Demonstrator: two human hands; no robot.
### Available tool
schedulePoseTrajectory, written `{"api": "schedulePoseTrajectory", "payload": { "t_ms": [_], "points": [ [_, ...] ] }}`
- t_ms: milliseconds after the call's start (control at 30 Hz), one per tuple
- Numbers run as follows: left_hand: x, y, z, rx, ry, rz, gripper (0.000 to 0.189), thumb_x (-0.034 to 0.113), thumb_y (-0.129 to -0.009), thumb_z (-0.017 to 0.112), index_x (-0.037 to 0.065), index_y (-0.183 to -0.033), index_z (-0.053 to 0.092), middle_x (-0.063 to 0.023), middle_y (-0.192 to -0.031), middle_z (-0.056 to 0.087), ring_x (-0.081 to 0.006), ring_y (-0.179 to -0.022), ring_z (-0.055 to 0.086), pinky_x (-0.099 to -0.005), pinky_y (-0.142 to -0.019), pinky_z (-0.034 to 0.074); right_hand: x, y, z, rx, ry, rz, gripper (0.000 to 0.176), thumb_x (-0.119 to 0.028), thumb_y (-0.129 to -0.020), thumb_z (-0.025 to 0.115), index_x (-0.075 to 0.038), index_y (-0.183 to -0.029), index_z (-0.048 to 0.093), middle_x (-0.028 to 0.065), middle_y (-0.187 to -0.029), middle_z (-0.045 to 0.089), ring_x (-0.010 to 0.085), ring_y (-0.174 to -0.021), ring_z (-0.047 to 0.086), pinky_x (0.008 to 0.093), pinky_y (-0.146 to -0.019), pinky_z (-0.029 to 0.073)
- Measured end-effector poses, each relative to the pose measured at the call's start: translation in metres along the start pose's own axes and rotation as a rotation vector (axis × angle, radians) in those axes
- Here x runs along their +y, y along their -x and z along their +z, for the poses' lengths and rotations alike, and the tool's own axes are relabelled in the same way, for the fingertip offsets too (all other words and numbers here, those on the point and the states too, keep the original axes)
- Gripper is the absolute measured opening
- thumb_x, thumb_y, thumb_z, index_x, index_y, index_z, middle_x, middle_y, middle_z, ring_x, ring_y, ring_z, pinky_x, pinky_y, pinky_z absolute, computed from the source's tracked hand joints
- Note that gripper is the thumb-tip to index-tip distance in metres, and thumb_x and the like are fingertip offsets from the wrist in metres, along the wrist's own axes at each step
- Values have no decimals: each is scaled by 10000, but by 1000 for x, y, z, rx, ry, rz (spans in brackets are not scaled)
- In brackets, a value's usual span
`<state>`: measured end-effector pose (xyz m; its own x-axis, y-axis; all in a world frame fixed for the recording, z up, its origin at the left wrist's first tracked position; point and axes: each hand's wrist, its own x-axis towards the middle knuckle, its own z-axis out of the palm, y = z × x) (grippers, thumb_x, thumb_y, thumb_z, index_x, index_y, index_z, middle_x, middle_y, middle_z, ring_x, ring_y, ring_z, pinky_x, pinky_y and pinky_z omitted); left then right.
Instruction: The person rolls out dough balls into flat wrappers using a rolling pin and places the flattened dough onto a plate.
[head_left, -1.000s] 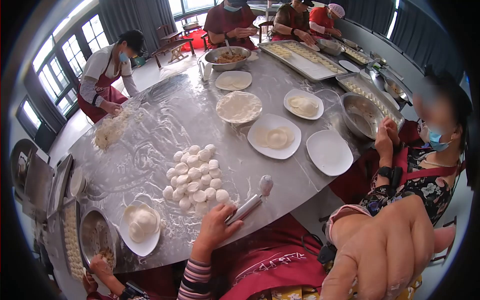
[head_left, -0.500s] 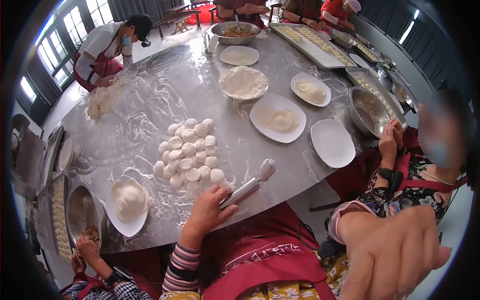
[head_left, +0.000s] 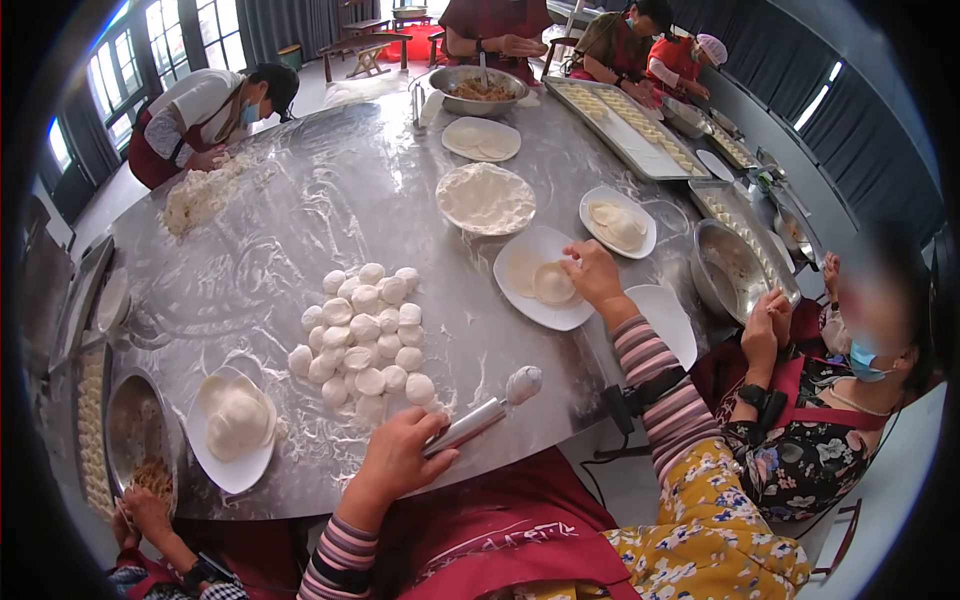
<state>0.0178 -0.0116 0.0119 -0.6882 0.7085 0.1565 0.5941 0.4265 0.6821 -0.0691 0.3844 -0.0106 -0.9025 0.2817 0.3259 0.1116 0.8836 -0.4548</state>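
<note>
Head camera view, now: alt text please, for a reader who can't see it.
A person's right hand is over a white plate of dough wrappers; the left hand holds a metal rolling pin. Dough pieces lie on the floured table, with co-workers around it.

Desk: 1. Wearer's hands: 2, left hand at near edge, right hand toward right edge. Rolling pin: 1, near edge. Dough balls: about two dozen, overlapping, exact count unclear. White plates: 5; 1 near edge, 1 toward far edge, 3 toward right edge. Four carry wrappers, stacked, not countable. Flour dish: 1. Metal bowls: at least 3; 1 far edge, 1 right edge, 1 near-left corner. Trays: at least 3. Other people: at least 6.
</note>
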Motion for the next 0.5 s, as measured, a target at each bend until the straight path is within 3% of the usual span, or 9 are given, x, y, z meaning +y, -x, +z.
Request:
{"api": "schedulePoseTrajectory", "payload": {
  "t_ms": [100,167,267,500],
  "points": [
    [0,-2,-2,-19,19,-26,375,265,-705,738,42,-979,614,-132,-832,580,-324,-769,588,-396,-660,479,4,-3,11,-57,-9,73,182,-208,-742,670,-81,-870,693,151,-911,625,293,-834,614,378,-765,483],
    [0,-2,-2,-33,8,-38,376,266,-703,740,42,-977,615,-131,-827,581,-323,-768,591,-396,-659,481,6,-2,14,-14,-14,7,148,-164,-711,692,-43,-798,692,132,-764,637,238,-690,621,331,-661,491],
    [1,-2,-2,-19,6,-34,376,268,-700,742,45,-975,615,-127,-823,580,-322,-764,593,-396,-656,484,-1,-2,8,-81,-60,106,130,-191,-722,675,-86,-794,700,130,-830,634,278,-804,622,365,-729,488],
    [2,-2,-3,5,-5,-13,336,254,-706,729,81,-970,613,-110,-807,565,-307,-748,587,-395,-640,484,-14,-12,-3,43,72,-42,114,-151,-724,686,-66,-800,693,139,-835,635,298,-757,616,384,-695,489]
  ]
}}
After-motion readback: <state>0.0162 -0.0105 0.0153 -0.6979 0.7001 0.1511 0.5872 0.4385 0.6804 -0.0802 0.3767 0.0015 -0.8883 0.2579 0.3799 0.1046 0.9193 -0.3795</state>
